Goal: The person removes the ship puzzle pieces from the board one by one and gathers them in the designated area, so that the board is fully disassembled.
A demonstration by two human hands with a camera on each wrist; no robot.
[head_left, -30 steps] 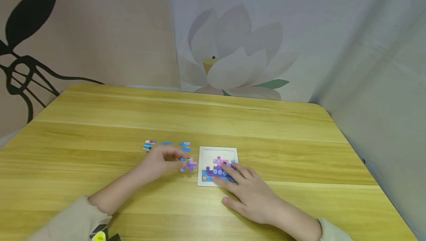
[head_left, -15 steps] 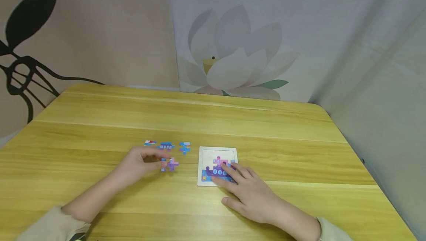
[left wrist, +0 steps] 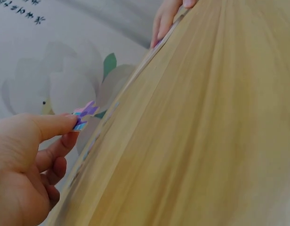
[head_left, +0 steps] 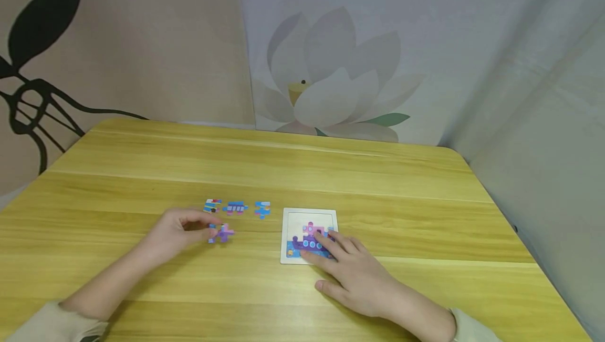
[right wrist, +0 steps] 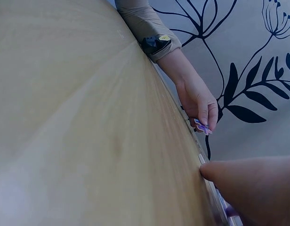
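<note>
Head view. One left hand, thumb and fingertips closed in a pinch on one purple puzzle piece with pink and blue parts; the piece is left of the puzzle tray and well apart from it. Above that piece, a row of three loose pieces on the table: a striped piece at left, a blue piece with pale windows in the middle, a blue-and-white piece at right, nearest the tray. One square tray, white-rimmed, flat on the wood — a purple boat on blue water fills its lower part, a pink section sits above the hull, and pale board shows at upper left. One right hand, fingers extended and apart, fingertips resting on the picture at the tray's right side. Two beige sleeves, left and right. Behind, a cloth backdrop printed with a pale lotus and dark plant forms.

Left wrist view. The piece, gripped at one edge between thumb and index finger, its knobs pointing away from the hand; the other fingers curl below. At top, right-hand fingers at the tray, seen edge-on.

Right wrist view. The right thumb in the foreground, by the tray's edge. Beyond — the left hand with its piece, and a dark band with a yellow mark at the sleeve cuff.
</note>
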